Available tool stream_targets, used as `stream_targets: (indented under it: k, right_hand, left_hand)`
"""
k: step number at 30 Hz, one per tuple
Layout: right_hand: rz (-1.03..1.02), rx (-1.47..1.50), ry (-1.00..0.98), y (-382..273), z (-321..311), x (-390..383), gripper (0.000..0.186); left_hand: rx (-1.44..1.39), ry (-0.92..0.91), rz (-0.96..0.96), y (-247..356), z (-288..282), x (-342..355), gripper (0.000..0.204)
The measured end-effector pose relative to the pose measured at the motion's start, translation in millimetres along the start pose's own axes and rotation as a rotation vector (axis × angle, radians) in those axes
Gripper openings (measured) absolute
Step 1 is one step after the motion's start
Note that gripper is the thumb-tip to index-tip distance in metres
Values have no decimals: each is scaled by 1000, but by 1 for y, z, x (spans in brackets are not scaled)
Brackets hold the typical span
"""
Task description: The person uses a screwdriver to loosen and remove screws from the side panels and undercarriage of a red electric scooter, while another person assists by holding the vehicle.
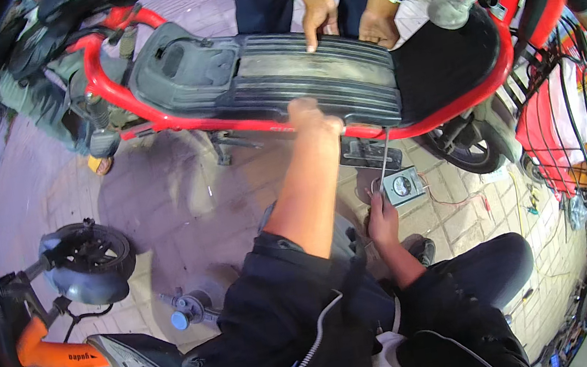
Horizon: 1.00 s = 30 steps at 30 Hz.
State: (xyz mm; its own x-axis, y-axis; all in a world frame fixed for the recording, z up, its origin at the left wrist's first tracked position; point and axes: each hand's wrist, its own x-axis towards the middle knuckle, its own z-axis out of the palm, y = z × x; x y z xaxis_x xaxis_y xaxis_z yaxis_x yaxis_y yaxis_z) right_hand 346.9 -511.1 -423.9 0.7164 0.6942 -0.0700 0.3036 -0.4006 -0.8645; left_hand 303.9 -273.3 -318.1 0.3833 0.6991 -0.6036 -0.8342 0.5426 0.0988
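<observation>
A red electric scooter frame (183, 118) lies across the upper view, with a black ribbed footboard panel (316, 75) along its middle. My left hand (314, 117) is closed on the panel's near edge. Lower and to the right, my right hand (382, 217) is closed round a thin metal rod (385, 152); its upper end reaches the frame's near edge, and its exact kind does not show. Just beside that hand sits a grey meter box with a round dial (403, 185). Opposite me, another person's two hands (319, 16) rest on the panel's far edge.
At lower left stand a small wheel with a grey fender (87, 261) and an orange scooter frame (58, 348). A blue-capped part (186, 313) lies on the paving. Cables, a red bag (545, 133) and shelves crowd the right. Another person's leg (35, 107) is at upper left.
</observation>
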Motion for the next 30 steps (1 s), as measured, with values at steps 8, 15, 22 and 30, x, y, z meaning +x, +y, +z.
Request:
stream_targets:
  k: [8, 15, 22, 30]
  right_hand:
    - [-320, -256, -499, -36, 45, 22, 37]
    - [-312, -25, -700, -97, 61, 52, 57]
    - [-226, -24, -507, -40, 95, 44, 48]
    - [-288, -64, -486, -28, 134, 40, 45]
  left_hand:
    - [-69, 111, 43, 6, 2, -3, 33]
    - [-74, 229, 36, 5, 14, -22, 36]
    - [-85, 176, 16, -5, 7, -10, 34]
    - [-55, 215, 90, -1, 0, -10, 29]
